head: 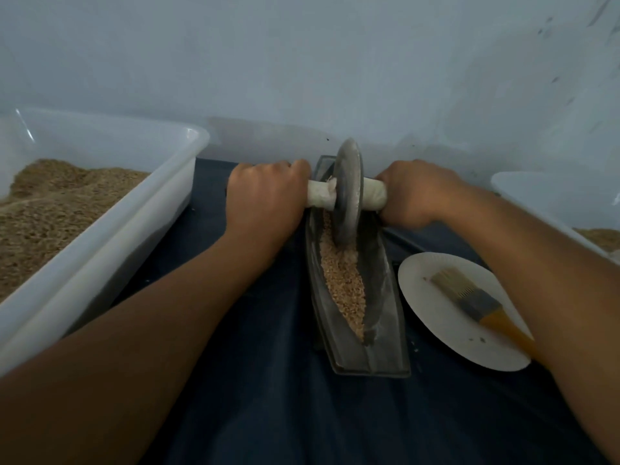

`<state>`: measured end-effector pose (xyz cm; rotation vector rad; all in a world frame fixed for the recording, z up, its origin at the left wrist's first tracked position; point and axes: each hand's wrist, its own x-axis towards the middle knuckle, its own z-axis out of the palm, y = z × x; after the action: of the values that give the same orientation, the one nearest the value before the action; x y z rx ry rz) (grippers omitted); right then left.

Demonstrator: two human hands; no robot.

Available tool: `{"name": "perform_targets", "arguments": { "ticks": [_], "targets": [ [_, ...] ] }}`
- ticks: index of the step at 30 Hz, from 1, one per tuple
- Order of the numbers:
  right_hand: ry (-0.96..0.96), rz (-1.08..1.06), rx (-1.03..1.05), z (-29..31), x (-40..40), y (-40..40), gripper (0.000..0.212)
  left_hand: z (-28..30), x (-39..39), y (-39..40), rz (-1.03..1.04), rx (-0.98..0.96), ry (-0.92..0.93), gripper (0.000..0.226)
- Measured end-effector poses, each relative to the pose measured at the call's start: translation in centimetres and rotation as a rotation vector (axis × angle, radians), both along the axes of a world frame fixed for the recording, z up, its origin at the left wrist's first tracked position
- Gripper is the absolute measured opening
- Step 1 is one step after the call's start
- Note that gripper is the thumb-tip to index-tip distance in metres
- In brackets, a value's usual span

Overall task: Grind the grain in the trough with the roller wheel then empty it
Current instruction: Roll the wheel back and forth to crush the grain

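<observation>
Gripping the pale cloth-wrapped axle (372, 198) on either side of the roller wheel (349, 196), the left hand (266, 199) and the right hand (416, 196) both have their fingers curled tight round it, knuckles up. The grey metal disc stands upright between them at the far end of the trough (385, 286), its lower edge sunk in the grain (342, 280). That long, boat-shaped metal trough runs from near to far on a dark blue cloth (268, 380), with pale crushed grain lying along its groove toward the near end. Just right of the trough sits a white paper plate (432, 313) with a yellow-handled brush (476, 300) lying on it, bristles pointing far-left. Left of the cloth is a translucent plastic tub (110, 229) holding brown grain; another tub (553, 199) shows at the far right
</observation>
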<state>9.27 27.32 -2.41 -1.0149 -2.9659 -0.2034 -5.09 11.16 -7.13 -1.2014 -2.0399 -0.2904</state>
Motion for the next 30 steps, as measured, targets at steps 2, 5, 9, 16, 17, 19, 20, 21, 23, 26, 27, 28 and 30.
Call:
{"name": "perform_targets", "arguments": {
  "ticks": [2, 5, 9, 16, 17, 19, 20, 21, 23, 26, 27, 28, 30],
  "targets": [
    [0.006, 0.007, 0.007, 0.0, 0.0, 0.0, 0.02, 0.0, 0.1, -0.1, 0.0, 0.0, 0.001, 0.015],
    [0.074, 0.008, 0.086, -0.6, 0.8, -0.5, 0.013, 0.0, 0.5, -0.3, 0.0, 0.006, 0.033, 0.014],
    [0.231, -0.006, 0.213, -2.4, 2.1, -1.7, 0.01, 0.3, 1.3, -0.9, 0.004, -0.001, 0.088, 0.018],
    [0.345, -0.033, 0.401, -3.5, 3.6, -4.6, 0.02, -0.3, 2.6, -3.1, -0.024, 0.056, 0.075, 0.025],
    [0.34, -0.039, 0.419, -3.4, 3.7, -5.0, 0.021, -0.4, 2.8, -3.4, -0.024, 0.06, 0.073, 0.025],
    [0.321, -0.054, 0.445, -3.3, 4.0, -5.7, 0.024, -0.5, 3.0, -3.8, -0.021, 0.065, 0.066, 0.021],
    [0.311, -0.061, 0.45, -3.3, 4.1, -5.9, 0.025, -0.5, 3.1, -3.9, -0.018, 0.066, 0.065, 0.019],
    [0.307, -0.064, 0.45, -3.3, 4.2, -6.1, 0.025, -0.5, 3.2, -4.0, -0.015, 0.066, 0.066, 0.017],
    [0.308, -0.061, 0.446, -3.3, 4.4, -6.3, 0.026, -0.6, 3.3, -4.0, -0.008, 0.067, 0.071, 0.017],
    [0.298, -0.042, 0.448, -3.4, 4.3, -6.0, 0.029, -0.7, 3.0, -3.9, -0.008, 0.062, 0.063, 0.021],
    [0.297, -0.038, 0.449, -3.4, 4.2, -5.7, 0.029, -0.7, 2.8, -3.7, -0.012, 0.054, 0.062, 0.021],
    [0.296, -0.033, 0.444, -3.5, 4.1, -5.4, 0.029, -0.7, 2.6, -3.6, -0.02, 0.042, 0.062, 0.021],
    [0.313, -0.017, 0.432, -3.7, 3.8, -4.7, 0.025, -0.6, 1.9, -3.1, -0.045, 0.013, 0.057, 0.022]
  ]
}}
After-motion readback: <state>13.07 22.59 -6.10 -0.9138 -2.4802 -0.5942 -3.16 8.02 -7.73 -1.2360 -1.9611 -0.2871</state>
